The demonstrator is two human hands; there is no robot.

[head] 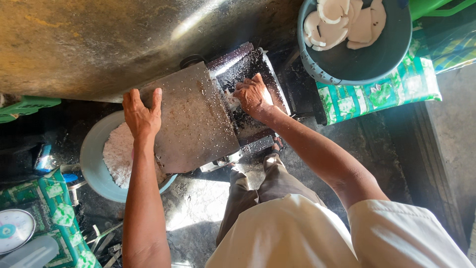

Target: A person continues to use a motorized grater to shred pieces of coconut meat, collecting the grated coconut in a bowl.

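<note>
Right hand (253, 94) at frame centre, fingers curled, pressing a white coconut piece (231, 100) into the grater chute (258, 69); left hand (142, 115) open, flat on the metal cover (193, 119), farther left.

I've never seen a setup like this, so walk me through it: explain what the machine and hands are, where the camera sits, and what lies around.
The single picture comes from a camera on the person's head, looking straight down. The left hand lies flat on the machine's speckled metal cover. The right hand presses something white, mostly hidden under it, into the dark open trough beside the cover. It looks like a grating machine. Below it, a pale blue basin holds white shreds. A grey bucket at top right holds white curved pieces, probably coconut flesh. A dial scale sits at bottom left.
</note>
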